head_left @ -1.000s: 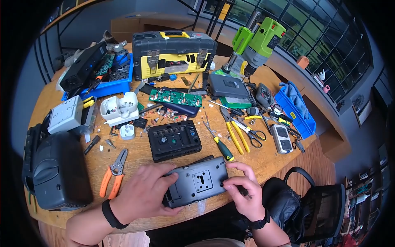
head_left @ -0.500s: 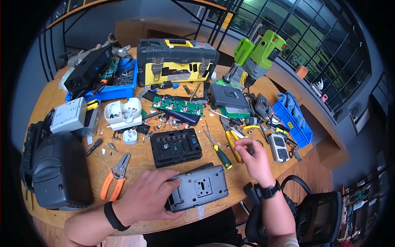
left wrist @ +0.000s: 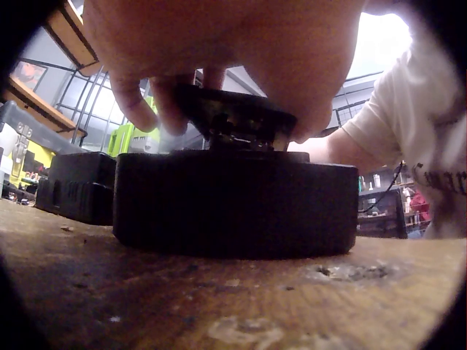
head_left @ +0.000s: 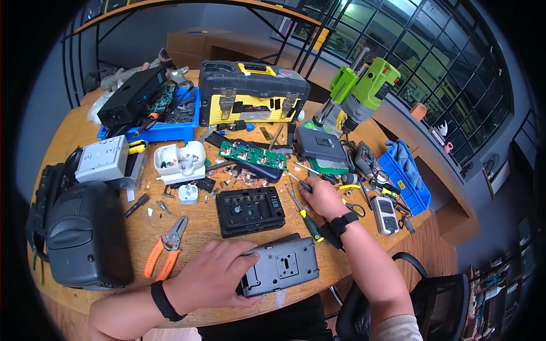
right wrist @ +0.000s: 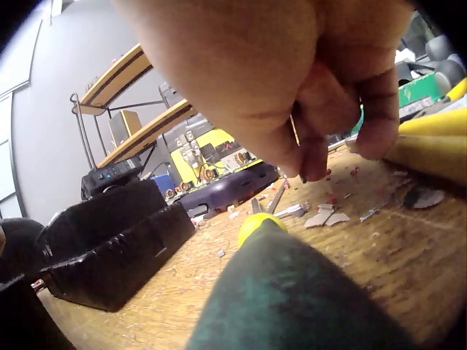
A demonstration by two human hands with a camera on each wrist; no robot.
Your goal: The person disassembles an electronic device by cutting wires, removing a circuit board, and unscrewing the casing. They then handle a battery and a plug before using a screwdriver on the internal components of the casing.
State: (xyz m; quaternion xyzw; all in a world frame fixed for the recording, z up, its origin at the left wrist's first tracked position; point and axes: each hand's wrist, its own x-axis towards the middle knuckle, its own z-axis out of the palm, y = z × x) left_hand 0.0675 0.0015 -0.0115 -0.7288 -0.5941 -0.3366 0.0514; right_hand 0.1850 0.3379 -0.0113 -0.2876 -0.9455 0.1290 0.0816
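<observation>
My left hand (head_left: pixel 213 277) grips the left end of a dark grey housing (head_left: pixel 298 264) lying near the table's front edge; in the left wrist view its fingers reach over a tilted dark part (left wrist: pixel 237 120). Farther back, beside the yellow-handled tools, my right hand (head_left: pixel 323 200) has its fingers curled round a small dark screwdriver (head_left: pixel 303 184), its thin shaft pointing back-left. Under the right wrist lies a green-and-yellow screwdriver (head_left: pixel 310 226), large in the right wrist view. A black casing (head_left: pixel 250 211) with an open compartment sits behind the housing.
Orange-handled pliers (head_left: pixel 169 244) lie left of the left hand, near a bulky black case (head_left: pixel 85 238). A green circuit board (head_left: pixel 253 154) and scraps lie behind the casing. A toolbox (head_left: pixel 253 94), a green drill press (head_left: pixel 369 85) and a blue bin (head_left: pixel 418 199) stand farther out.
My right hand has moved from the housing's right end, away from me to the tools behind it, with a dark item in its fingers. My left hand has stayed on the housing.
</observation>
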